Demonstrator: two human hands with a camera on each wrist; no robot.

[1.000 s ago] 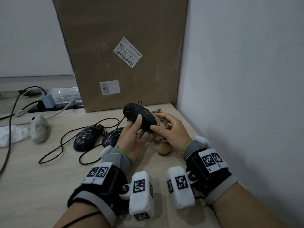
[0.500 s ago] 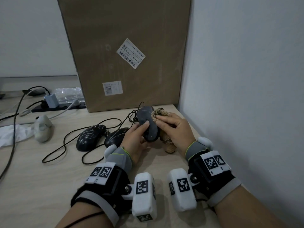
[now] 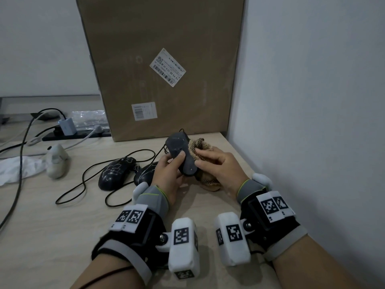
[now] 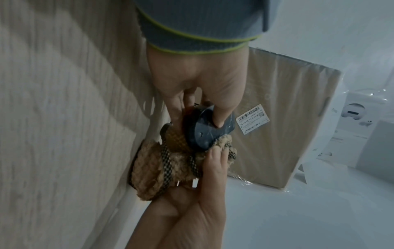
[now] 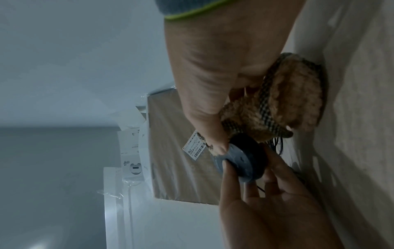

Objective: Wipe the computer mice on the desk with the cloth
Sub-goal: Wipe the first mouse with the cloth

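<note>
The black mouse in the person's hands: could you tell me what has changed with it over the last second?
The left hand has turned the held mouse over, from glossy top showing to flat grey underside facing up. The right hand kept the brown cloth pressed against its side. The two black mice and white mouse stayed on the desk.

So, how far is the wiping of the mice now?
In hand: the left hand grips one dark mouse with its underside up, and the right hand presses the brown cloth against it. Two black mice and a white mouse lie on the desk. Whether those are already wiped cannot be told, so nothing looks surely finished.
</note>
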